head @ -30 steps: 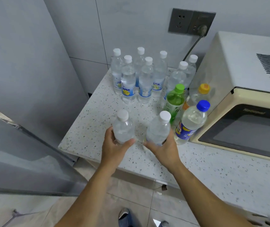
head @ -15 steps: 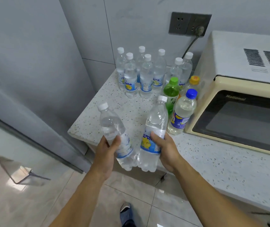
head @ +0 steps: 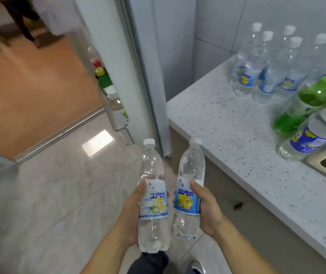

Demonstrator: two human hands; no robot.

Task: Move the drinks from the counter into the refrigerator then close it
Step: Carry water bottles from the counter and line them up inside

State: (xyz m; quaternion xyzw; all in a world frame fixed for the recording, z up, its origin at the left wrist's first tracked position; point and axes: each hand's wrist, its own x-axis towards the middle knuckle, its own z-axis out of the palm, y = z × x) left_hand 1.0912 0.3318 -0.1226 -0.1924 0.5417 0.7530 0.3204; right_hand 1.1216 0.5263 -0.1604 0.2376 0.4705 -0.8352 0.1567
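hands: left (head: 132,212), right (head: 207,210) | each holds a bottle (upright)

Lower centre of frame: two bottles side by side above the floor (head: 59,194), left bottle (head: 153,196) in the left hand (head: 131,216), right bottle (head: 189,186) in the right hand (head: 207,210). Right of frame: surface (head: 237,139), a cluster of bottles (head: 267,62) standing at its far end, upper right. Centre top: refrigerator (head: 148,56), left of the surface; containers on its door shelf (head: 116,107) at its left.

head view looks down, close over the hands (head: 170,210), counter (head: 227,123) at right.
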